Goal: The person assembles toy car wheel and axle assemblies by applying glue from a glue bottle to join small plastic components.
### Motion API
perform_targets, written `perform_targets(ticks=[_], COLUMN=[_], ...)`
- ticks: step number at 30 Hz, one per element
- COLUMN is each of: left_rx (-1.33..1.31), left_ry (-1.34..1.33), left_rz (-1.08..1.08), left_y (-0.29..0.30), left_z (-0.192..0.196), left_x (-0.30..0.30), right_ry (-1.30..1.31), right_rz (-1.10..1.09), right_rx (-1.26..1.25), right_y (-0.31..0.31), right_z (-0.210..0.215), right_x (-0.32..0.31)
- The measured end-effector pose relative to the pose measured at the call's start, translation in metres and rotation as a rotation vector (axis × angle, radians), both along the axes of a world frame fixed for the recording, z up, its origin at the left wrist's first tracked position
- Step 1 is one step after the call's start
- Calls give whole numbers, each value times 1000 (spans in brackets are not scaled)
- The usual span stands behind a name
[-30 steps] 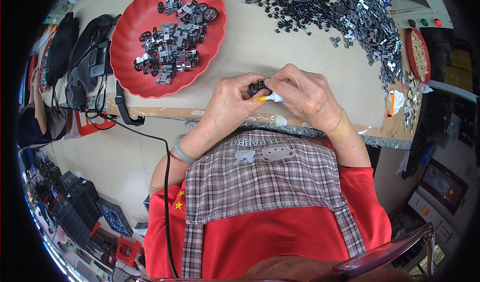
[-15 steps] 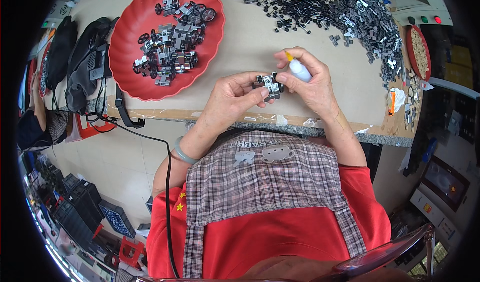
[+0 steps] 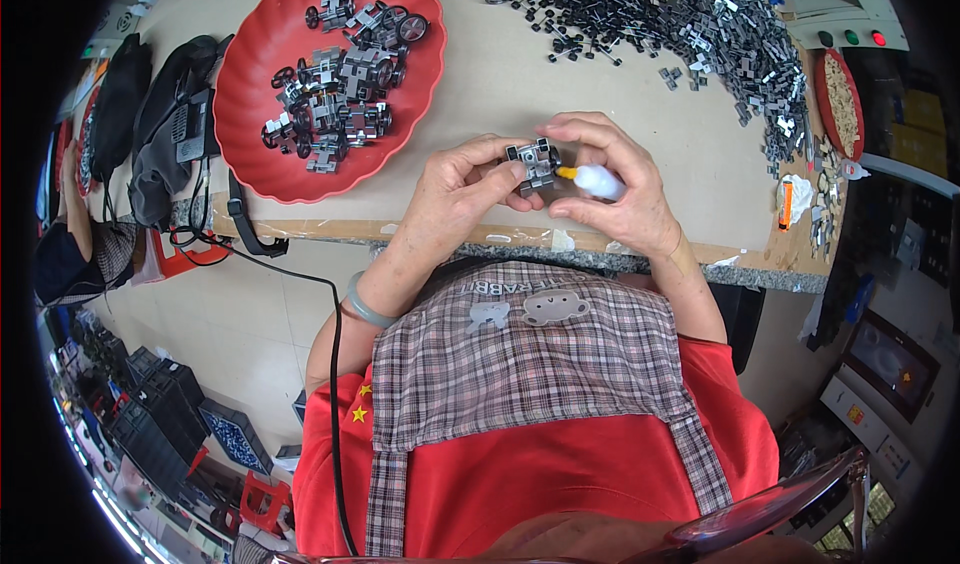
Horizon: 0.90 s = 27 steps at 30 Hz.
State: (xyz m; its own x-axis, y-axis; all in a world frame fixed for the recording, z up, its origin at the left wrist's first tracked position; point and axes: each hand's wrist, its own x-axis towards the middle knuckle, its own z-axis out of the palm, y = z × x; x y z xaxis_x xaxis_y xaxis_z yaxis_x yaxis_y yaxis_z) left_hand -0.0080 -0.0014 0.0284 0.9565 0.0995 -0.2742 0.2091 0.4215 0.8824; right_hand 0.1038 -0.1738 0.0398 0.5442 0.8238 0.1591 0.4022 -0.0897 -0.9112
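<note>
Between the thumb and fingers of my left hand (image 3: 464,189) is a small grey and black toy car chassis (image 3: 537,163), held over the near part of the table. My right hand (image 3: 630,189) grips a white glue bottle (image 3: 597,182) with a yellow nozzle. The bottle lies sideways in the hand, and its nozzle tip points left at the chassis, right beside it; whether they touch I cannot tell. To the left, a red scalloped plate (image 3: 240,154) carries several similar chassis with black wheels (image 3: 365,69).
Black wheel axles (image 3: 590,14) and a heap of grey plastic parts (image 3: 745,64) spread across the table's far right. A red dish of tan bits (image 3: 838,104) stands at the right edge. Black bags (image 3: 170,134) and a cable (image 3: 335,394) are at the left.
The glue bottle has swung from nozzle up to nozzle pointing left at the chassis. My right fingers have shifted around the bottle, and the right thumb has left the chassis.
</note>
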Motion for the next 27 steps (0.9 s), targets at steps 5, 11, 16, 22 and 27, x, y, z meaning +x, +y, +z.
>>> perform_targets(ticks=[5,11,16,22,27], left_rx=[72,10,-21,-35,-19], left_ry=[-7,-32,-31,-47,-22], left_rz=[-8,31,20,43,52], left_y=[-2,-2,-2,-1,-1], left_z=[-4,-1,-1,-2,-9], left_x=[0,0,-2,-3,-5], right_ry=[-161,-152,-180,-169,-121], right_rz=[6,-46,-51,-55,-39], right_rx=[32,-17,11,-36,-48], right_y=[4,3,4,4,4], right_z=[-2,-1,-2,3,6], right_x=[-4,-5,-6,-7,-6])
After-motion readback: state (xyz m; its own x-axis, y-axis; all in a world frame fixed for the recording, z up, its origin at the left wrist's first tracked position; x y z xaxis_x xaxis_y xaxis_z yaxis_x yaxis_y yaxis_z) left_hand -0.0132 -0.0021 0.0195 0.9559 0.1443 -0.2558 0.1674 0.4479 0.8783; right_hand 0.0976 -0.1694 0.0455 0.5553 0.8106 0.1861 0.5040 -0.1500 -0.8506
